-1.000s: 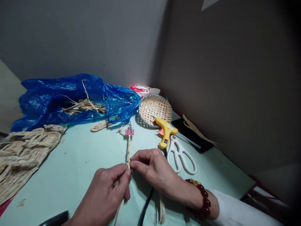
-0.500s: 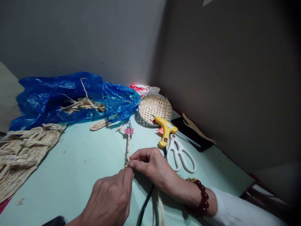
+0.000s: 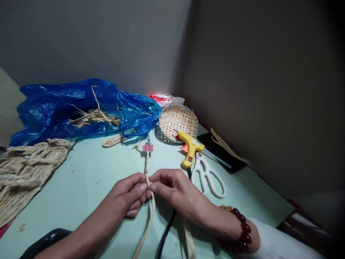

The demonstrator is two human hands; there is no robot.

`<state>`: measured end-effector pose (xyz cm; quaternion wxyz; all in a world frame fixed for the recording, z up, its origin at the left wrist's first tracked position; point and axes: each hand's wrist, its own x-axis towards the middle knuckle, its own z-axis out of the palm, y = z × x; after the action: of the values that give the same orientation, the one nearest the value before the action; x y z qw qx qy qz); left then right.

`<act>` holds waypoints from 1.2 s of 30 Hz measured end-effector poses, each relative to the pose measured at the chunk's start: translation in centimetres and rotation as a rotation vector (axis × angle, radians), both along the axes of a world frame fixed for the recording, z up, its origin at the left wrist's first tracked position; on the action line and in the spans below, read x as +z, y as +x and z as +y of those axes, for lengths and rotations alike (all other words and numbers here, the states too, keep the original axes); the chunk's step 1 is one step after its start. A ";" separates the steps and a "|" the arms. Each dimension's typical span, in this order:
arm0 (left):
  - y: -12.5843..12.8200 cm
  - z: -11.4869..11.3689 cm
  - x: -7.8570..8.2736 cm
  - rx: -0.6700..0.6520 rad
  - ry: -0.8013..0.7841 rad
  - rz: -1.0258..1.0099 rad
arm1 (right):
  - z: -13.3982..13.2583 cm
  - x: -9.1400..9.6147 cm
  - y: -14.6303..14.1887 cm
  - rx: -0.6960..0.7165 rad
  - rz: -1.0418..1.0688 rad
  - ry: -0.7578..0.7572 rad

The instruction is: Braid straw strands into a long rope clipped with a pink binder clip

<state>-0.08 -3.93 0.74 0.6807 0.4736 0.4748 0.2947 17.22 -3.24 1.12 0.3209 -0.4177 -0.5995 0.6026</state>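
Your L hand (image 3: 130,195) and R hand (image 3: 176,190) both have a pinch grip on the straw braid (image 3: 147,166), approx. lower ctr of frame, w/ a loose strand (image 3: 152,212) trailing to the bottom edge. Top end's in a pink binder clip (image 3: 147,148). Glue gun (image 3: 192,146) + white scissors (image 3: 207,175) on the surface (image 3: 88,194) right of ctr, woven basket (image 3: 179,120) behind, blue bag (image 3: 54,104) mid-L.

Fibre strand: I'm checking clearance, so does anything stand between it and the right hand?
Nothing visible: the right hand touches the fibre strand this side of the pink clip; the glue gun lies to the right.
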 end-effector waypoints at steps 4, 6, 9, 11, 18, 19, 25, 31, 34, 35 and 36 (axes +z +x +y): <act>0.1 -0.4 -0.2 0.023 0.012 0.083 | -0.4 0.3 0.4 0.072 -0.170 0.180; 0.0 -0.4 0.1 0.017 0.018 0.080 | -0.6 0.3 0.5 0.075 -0.232 0.238; -0.1 -0.3 0.2 0.029 0.019 0.107 | -0.8 0.2 0.7 0.033 -0.286 0.278; -0.1 -0.2 0.1 0.024 0.013 0.157 | -1.0 0.3 0.7 0.019 -0.300 0.304; -0.5 -0.1 -0.1 0.067 0.082 0.287 | -1.2 1.9 1.0 0.092 -0.505 0.404; -0.5 -0.1 -0.1 0.073 0.096 0.309 | -1.2 2.0 1.0 0.089 -0.539 0.422; 0.2 -0.4 0.3 0.089 0.104 0.364 | -2.2 1.4 0.1 0.043 -0.504 0.514; -0.1 -0.7 0.2 0.056 0.047 0.241 | -3.0 0.1 -0.4 0.247 -0.641 0.831; -0.3 -1.0 0.1 0.067 -0.006 0.192 | -2.8 -0.1 -0.3 0.366 -0.717 0.991; -0.3 -1.2 0.2 0.076 -0.008 0.191 | -2.8 0.0 -0.3 0.396 -0.718 1.018; -0.3 -1.3 0.3 0.082 -0.005 0.192 | -2.7 0.1 -0.2 0.408 -0.707 1.026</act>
<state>-0.39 -5.22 1.03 0.6206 0.4780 0.5576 0.2746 17.00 -5.94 1.25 0.1424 -0.2624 -0.9474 0.1155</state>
